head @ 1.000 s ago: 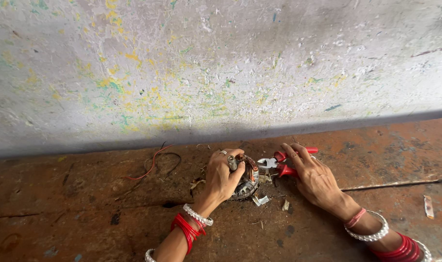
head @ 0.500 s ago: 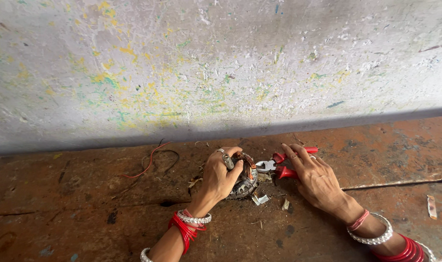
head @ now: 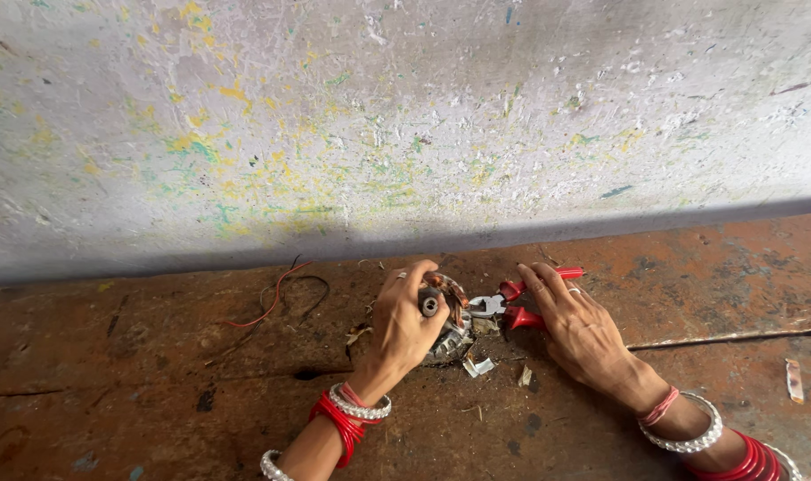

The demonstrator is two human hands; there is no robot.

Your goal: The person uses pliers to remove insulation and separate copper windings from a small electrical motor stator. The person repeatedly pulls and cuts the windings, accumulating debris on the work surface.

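Little has moved since the earlier frames: both hands sit in almost the same spots, the left hand rolled slightly further over the part it grips. That part is a small round motor armature [head: 443, 313], with copper-coloured windings and a short metal shaft end poking up between the fingers. It rests on the rusty brown worktop [head: 156, 392], held under the left hand [head: 403, 322], whose fingers curl closed around its top and side. Just to the right of it, touching or nearly touching its edge, are the metal tips of red-handled pliers [head: 512, 305]. The right hand [head: 576, 328] lies over the pliers' handles with fingers stretched and only loosely bent; whether it is squeezing them cannot be told. Small pale scraps [head: 476, 365] lie on the worktop just below the two hands. To the left of the left hand, a thin red wire and a dark wire [head: 276, 298] trail loosely. Behind both hands rises a paint-flecked grey wall [head: 405, 125]. A likely risk: the plier tips sit close to the left fingers, so a slip off the windings could nip skin, or send the armature rolling.
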